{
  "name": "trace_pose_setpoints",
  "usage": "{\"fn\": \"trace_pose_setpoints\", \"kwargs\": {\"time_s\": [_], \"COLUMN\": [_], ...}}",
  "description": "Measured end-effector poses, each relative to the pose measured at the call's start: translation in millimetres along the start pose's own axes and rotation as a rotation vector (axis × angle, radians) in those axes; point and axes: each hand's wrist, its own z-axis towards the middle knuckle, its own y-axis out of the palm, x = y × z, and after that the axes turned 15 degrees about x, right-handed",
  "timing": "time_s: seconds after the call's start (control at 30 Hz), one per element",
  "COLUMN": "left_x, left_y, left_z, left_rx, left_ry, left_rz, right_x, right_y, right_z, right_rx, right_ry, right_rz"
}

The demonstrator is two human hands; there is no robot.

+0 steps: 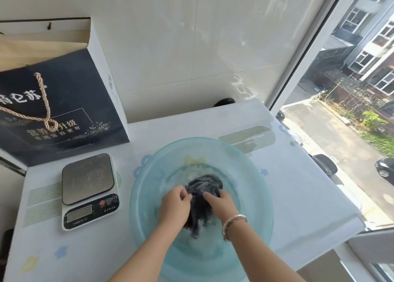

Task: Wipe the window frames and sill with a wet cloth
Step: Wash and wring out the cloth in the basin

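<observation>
Low in the centre of the frame, the dark cloth [204, 193] lay soaking in the pale blue basin [147, 187], and you had both hands on it. Your left hand [174, 205] had its fingers curled closed, pinching a bunched edge; your right hand [219, 205] pressed down with fingers bent over the fabric, gripping it too.

Soaked like that, the cloth probably felt limp, heavy with water and a little slick, so it would sag and drip if you lifted it by one corner. Gathering it into a wad with both hands and wringing over the basin looked like the surer hold. The basin itself seemed light plastic, likely to slide on the smooth table cover [298, 196].

At the left edge of the frame, the dark gift bag [64, 102] carried large white Chinese characters, partly cut off, with "升级" readable lower down. The kitchen scale [89, 190] below it had small print too fine to read. The window frame [302, 53] ran up the right side, not yet wiped.
</observation>
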Motion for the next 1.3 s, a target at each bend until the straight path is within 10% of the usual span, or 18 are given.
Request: {"fn": "trace_pose_setpoints", "kwargs": {"time_s": [0.17,0.3,0.53,0.7,0.97,1.17,1.3], "left_x": [7,10,-3,1,18,27,25], "left_y": [-9,-15,3,22,34,27,19], "left_z": [10,15,2,0,5,-9,0], "left_rx": [0.21,0.28,-0.075,-0.172,-0.447,-0.42,-0.186], "left_ry": [-0.265,-0.296,-0.353,-0.61,-0.931,-0.864,-0.465], "left_rz": [-0.307,-0.332,-0.115,-0.532,-0.923,-0.738,-0.172], "right_x": [-12,-14,0,-4,-25,-20,-5], "right_y": [-22,-38,-12,13,4,8,-1], "right_z": [7,18,11,-3,-54,-7,19], "right_rx": [-0.009,0.222,0.128,-0.113,-0.015,0.029,0.079], "right_ry": [0.18,-0.121,-0.3,-0.093,-0.546,-0.564,-0.604], "right_rz": [0.332,-0.104,-0.616,-0.275,-0.194,-0.518,-0.795]}}
